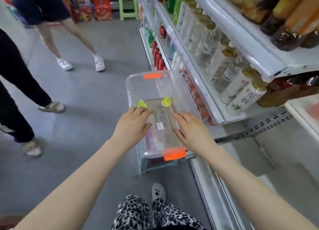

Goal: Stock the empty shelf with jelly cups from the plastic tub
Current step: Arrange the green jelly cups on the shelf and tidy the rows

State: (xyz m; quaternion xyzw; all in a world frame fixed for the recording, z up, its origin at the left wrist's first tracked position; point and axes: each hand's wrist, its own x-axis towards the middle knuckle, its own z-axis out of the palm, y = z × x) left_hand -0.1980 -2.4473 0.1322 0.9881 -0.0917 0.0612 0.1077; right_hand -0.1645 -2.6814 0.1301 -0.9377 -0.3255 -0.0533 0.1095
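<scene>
A clear plastic tub (138,84) with orange handles stands on a pale blue stool (155,166) in the aisle, beside the shelving. Two yellow-green jelly cups lie in it: one (142,103) at the left wall, another (166,102) near the middle. My left hand (133,126) reaches into the tub with fingers straight, its fingertips just short of the left cup. My right hand (191,129) hovers over the tub's right side, fingers relaxed and holding nothing. The empty white shelf (284,160) lies low on the right.
Shelves of bottles (224,60) and red cans (158,57) run along the right. Two people's legs (72,40) stand on the grey floor to the left. A green stool (128,3) and red boxes (89,3) sit at the aisle's far end. My own legs (146,212) show below.
</scene>
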